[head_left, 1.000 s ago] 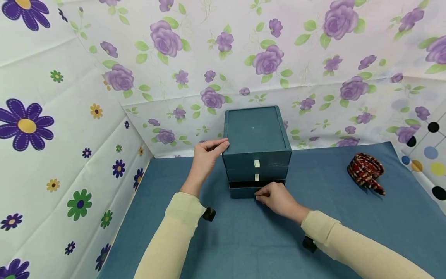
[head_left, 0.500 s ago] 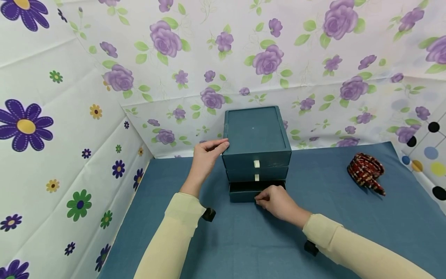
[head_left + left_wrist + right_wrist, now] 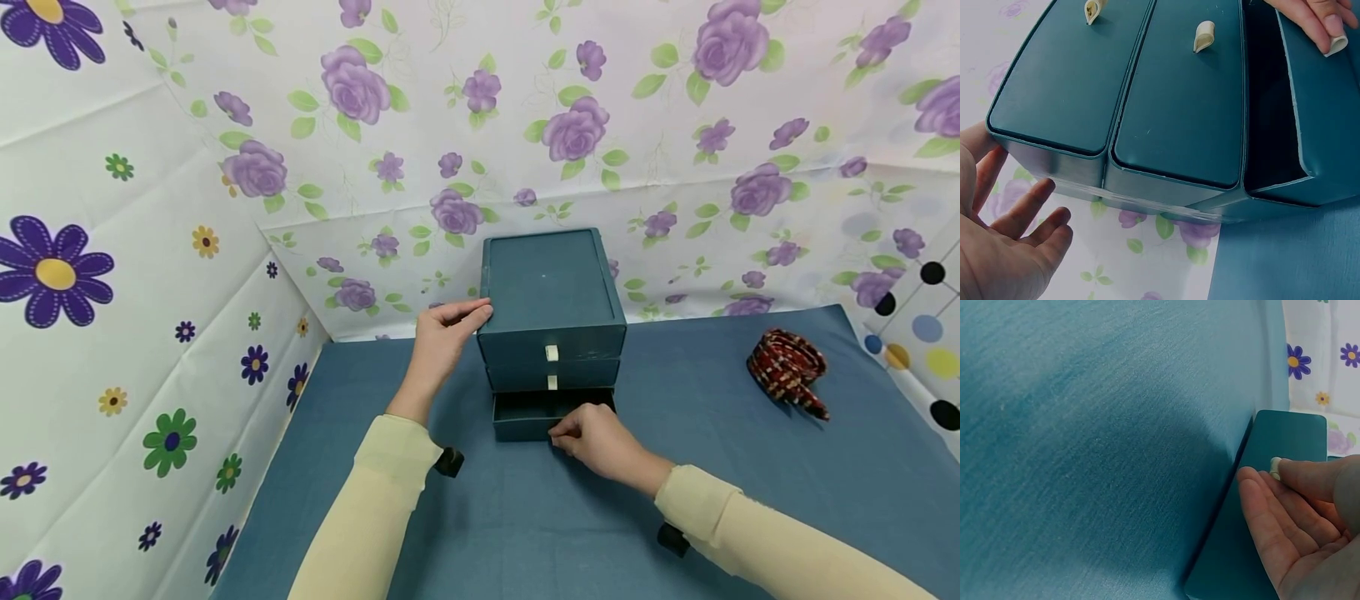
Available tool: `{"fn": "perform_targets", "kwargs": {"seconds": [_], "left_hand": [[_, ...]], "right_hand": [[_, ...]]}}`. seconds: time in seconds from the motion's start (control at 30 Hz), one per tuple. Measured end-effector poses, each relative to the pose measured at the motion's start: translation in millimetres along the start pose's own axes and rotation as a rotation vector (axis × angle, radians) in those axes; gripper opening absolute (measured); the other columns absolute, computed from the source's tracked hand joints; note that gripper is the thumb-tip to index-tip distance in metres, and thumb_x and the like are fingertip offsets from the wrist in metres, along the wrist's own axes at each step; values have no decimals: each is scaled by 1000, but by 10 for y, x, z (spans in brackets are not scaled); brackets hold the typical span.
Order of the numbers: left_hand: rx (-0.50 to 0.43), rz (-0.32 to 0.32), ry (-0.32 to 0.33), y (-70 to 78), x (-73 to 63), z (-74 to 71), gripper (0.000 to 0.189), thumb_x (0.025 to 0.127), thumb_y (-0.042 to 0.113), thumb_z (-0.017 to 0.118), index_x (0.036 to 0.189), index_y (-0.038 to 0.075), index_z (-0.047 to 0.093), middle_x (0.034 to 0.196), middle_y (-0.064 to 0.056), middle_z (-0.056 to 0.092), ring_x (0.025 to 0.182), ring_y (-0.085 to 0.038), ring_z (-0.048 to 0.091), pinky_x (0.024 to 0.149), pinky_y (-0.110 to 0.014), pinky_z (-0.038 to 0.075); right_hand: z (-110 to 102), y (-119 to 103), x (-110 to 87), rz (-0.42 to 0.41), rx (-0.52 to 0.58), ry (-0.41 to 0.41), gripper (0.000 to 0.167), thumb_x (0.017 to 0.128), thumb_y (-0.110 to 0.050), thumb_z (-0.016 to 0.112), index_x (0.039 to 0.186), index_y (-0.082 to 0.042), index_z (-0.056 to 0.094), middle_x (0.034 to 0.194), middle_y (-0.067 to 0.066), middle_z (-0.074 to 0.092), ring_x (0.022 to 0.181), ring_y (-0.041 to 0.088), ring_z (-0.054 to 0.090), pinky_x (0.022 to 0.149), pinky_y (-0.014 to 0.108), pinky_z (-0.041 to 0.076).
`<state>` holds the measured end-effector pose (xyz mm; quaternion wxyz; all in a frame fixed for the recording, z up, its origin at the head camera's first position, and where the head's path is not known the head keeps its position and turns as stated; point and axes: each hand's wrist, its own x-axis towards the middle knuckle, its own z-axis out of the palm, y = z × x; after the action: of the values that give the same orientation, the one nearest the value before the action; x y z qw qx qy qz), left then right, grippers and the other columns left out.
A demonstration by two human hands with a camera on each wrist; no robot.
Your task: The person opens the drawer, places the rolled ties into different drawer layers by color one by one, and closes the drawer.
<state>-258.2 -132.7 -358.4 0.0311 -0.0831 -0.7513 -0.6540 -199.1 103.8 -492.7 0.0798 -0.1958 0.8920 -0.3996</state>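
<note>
A dark teal cabinet of three stacked drawers stands against the back wall. Its bottom drawer is pulled partly out, and the visible part of its inside looks dark and bare. My right hand pinches that drawer's cream pull tab between thumb and fingers. At the cabinet's upper left edge rests my left hand; in the left wrist view its thumb and index finger touch the corner while the other fingers spread loosely. The top tab and middle tab sit on closed drawers.
A rolled red-and-black plaid fabric band lies at the right on the blue tablecloth. Behind the cabinet rises a wall covering with purple roses; another floral sheet borders the left side.
The bottom drawer has slid further out toward me, with my right hand moving slightly down along with its tab. My left hand has stayed on the cabinet's edge.
</note>
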Motion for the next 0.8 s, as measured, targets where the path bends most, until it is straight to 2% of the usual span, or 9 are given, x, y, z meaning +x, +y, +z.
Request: {"fn": "perform_targets", "kwargs": {"seconds": [0.2, 0.47, 0.8], "left_hand": [[-5, 10, 4, -46, 19, -8, 32, 86, 25, 69, 112, 7, 70, 116, -1, 68, 108, -16, 59, 92, -33, 49], [15, 0, -1, 9, -4, 0, 31, 87, 21, 67, 113, 5, 69, 118, -3, 67, 107, -15, 59, 91, -32, 50], [-8, -7, -4, 4, 3, -1, 30, 87, 21, 68, 112, 5, 69, 119, -5, 67, 109, -15, 59, 93, -33, 49]], "right_hand": [[7, 2, -16, -17, -21, 1, 14, 86, -14, 68, 97, -14, 76, 97, -2, 73, 70, 6, 66, 55, 17, 50], [1, -15, -56, -25, -39, -28, 14, 86, -15, 68, 97, -15, 76, 94, -3, 73, 67, 1, 63, 54, 18, 49], [12, -37, -111, -17, -41, -49, 14, 87, -14, 67, 97, -15, 76, 94, -1, 74, 66, 7, 64, 52, 19, 48]]}}
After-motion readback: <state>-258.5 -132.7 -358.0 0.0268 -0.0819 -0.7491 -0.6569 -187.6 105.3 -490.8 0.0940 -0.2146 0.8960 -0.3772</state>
